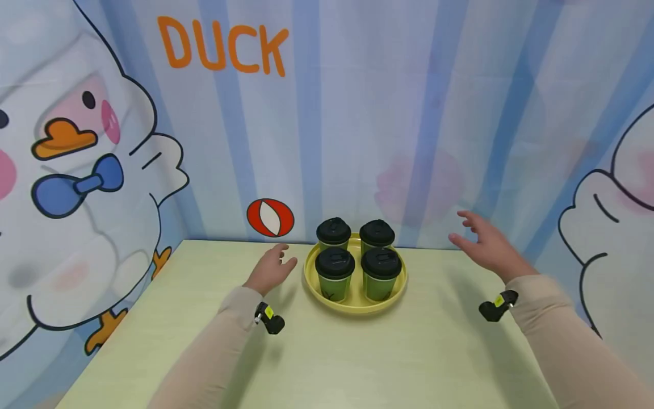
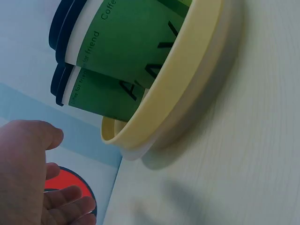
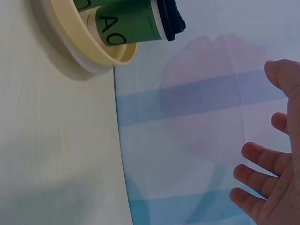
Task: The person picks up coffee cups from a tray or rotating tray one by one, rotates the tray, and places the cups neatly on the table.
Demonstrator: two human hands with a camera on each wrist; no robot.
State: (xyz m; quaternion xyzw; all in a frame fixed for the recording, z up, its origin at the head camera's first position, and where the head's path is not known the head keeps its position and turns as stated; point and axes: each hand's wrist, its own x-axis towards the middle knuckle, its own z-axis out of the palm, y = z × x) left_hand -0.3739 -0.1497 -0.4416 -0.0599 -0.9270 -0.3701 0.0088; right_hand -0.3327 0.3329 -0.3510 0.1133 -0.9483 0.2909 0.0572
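Several green paper coffee cups with black lids stand upright in two rows on a round yellow tray (image 1: 352, 309); the front pair are a left cup (image 1: 334, 275) and a right cup (image 1: 380, 275). Just left of the tray, my left hand (image 1: 269, 269) hovers with relaxed fingers and holds nothing. In the left wrist view its thumb points toward the cups, apart from the tray rim (image 2: 187, 79). My right hand (image 1: 487, 247) is raised farther off to the right of the tray, fingers spread and loosely bent, also holding nothing.
The pale wooden table (image 1: 327, 363) ends at a curtain (image 1: 347, 113) printed with blue stripes, duck figures and the word DUCK. A red and white ball (image 1: 281, 217) is printed low on it. Each wrist wears a small black camera, one at the left sleeve (image 1: 269, 318).
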